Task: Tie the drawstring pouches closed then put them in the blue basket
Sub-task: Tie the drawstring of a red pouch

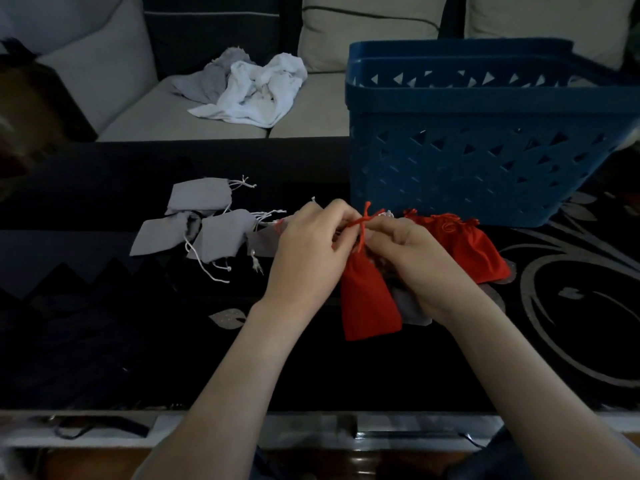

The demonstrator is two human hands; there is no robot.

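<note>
Head view, forward and down over a dark table [104, 209]. Pinched a red drawstring [361, 226] with the left hand [308, 247] and the right hand [412, 261], fingers of both curled tight on the cord, strands crossed just above the knuckles. Held the red pouch [369, 306] by that cord, neck up, body hanging between the two wrists, low over the table; could not tell whether touching it.

Had the blue basket [485, 161] just behind the hands, on the far right part of the table, upright, walls pierced with triangular holes, inside not visible from here. Covered part of the scene with the right hand: more red pouches [467, 244] heaped behind it, just in front of the basket's near wall, necks gathered. Hid most of a grey piece [414, 311] under the right wrist and the hanging pouch.

Left at least three grey pouches [207, 233] lying flat beside the left hand, overlapping one another, mouths slack, white strings [207, 270] trailing loose across the table toward the near edge. Could not make out what lay between that pile and the left hand's knuckles.

Worked over a black surface with a silver pattern [571, 289] of leaves and curls on the right side. Sat in dim light, facing a pale sofa [138, 109] beyond the table, a crumpled white and grey cloth [256, 88] on its seat, pale cushions [367, 29] along its back.
</note>
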